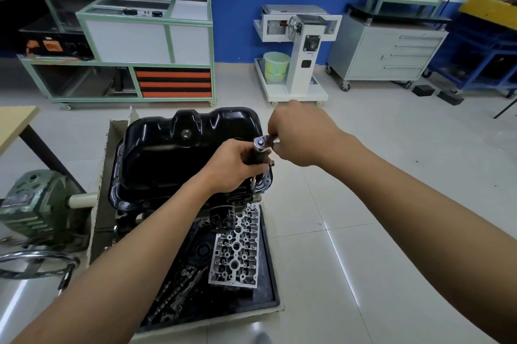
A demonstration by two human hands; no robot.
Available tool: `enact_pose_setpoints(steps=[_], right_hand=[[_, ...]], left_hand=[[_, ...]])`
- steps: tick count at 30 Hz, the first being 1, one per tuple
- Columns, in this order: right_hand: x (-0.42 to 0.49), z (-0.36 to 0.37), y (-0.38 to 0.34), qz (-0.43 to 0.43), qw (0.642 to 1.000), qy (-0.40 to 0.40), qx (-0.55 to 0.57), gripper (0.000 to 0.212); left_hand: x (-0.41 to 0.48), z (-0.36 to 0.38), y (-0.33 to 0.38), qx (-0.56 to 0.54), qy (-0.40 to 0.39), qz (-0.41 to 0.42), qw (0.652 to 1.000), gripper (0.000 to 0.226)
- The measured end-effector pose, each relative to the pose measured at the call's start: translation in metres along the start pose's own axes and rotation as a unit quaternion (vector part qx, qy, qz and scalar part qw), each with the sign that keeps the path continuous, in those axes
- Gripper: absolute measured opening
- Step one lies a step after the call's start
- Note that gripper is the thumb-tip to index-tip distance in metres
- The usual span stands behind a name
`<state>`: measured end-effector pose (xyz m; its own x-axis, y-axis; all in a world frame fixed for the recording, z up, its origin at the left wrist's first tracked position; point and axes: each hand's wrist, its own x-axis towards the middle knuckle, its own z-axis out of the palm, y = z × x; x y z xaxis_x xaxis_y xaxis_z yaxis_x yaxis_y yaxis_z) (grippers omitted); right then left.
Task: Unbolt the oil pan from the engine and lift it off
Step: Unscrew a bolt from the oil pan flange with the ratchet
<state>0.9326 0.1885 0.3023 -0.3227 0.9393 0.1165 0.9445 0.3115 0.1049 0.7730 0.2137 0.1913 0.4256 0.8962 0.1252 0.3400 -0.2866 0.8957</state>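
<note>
Left hand [233, 166] grips extension; right hand [300, 134] holds ratchet [261, 143] over oil pan [167, 159].

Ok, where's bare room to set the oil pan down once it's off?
Bare floor tiles right of the black tray, out to the white stand. The tray is crowded: cylinder head, camshafts. Left of the oil pan, the green gearbox blocks.

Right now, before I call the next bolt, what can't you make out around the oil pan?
Head view only:
- Bolt under the socket at the oil pan near-right flange: covered by the socket and the left hand gripping the extension.
- Handle of the ratchet: buried in the right hand.
- Far flange bolts: behind the pan's raised body; in or out, cannot tell.
- Engine beneath: mostly hidden by the pan and left forearm.
</note>
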Motion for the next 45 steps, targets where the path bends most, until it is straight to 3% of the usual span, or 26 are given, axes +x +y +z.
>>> enact_pose_setpoints(steps=[3,7,12,14,17,21,24,28,31,34,36,41,45], right_hand=[[-0.005,-0.002,0.000,0.035,0.998,-0.037,0.041,0.040],[-0.008,0.008,-0.010,0.065,0.982,-0.103,0.143,0.039],[-0.008,0.007,-0.012,0.069,0.982,-0.089,0.150,0.042],[-0.008,0.002,-0.009,0.066,0.989,-0.077,0.112,0.036],[-0.005,-0.002,-0.008,0.037,0.998,-0.032,0.026,0.010],[0.000,0.004,-0.005,-0.018,0.998,-0.043,0.050,0.040],[0.001,0.007,-0.004,-0.068,0.991,-0.044,0.102,0.047],[0.000,0.008,-0.002,-0.022,0.992,-0.048,0.111,0.034],[-0.001,0.004,0.000,0.030,0.995,-0.043,0.084,0.003],[-0.002,0.000,0.003,0.068,0.993,-0.041,0.083,0.036],[-0.004,0.001,0.001,0.083,0.991,-0.050,0.091,0.047],[-0.003,0.010,-0.010,0.089,0.982,-0.078,0.145,0.045],[-0.001,0.002,-0.007,0.066,0.986,-0.087,0.122,0.043]], left_hand=[[-0.001,0.003,0.001,0.007,0.029,0.017,0.999,0.009],[-0.001,0.003,0.001,0.036,0.038,0.019,0.998,0.008],[0.000,0.000,0.003,0.018,0.018,0.038,0.999,0.005],[0.000,-0.003,0.002,-0.007,0.003,0.037,0.999,0.011],[-0.002,-0.005,0.002,-0.017,-0.015,0.021,1.000,0.021],[-0.001,-0.002,0.004,-0.032,-0.043,0.001,0.999,0.028],[0.001,-0.004,0.006,-0.020,-0.046,-0.010,0.999,0.023],[-0.002,-0.001,0.007,-0.002,-0.011,0.012,1.000,0.013],[-0.001,0.003,0.004,-0.007,0.026,0.020,0.999,0.010],[0.000,0.007,0.002,-0.005,0.044,0.031,0.999,0.009],[0.000,0.010,0.000,0.005,0.051,0.031,0.998,0.001],[0.004,0.007,0.000,0.025,0.052,0.020,0.998,0.017],[0.001,0.002,0.001,-0.001,0.034,0.031,0.999,0.013]])
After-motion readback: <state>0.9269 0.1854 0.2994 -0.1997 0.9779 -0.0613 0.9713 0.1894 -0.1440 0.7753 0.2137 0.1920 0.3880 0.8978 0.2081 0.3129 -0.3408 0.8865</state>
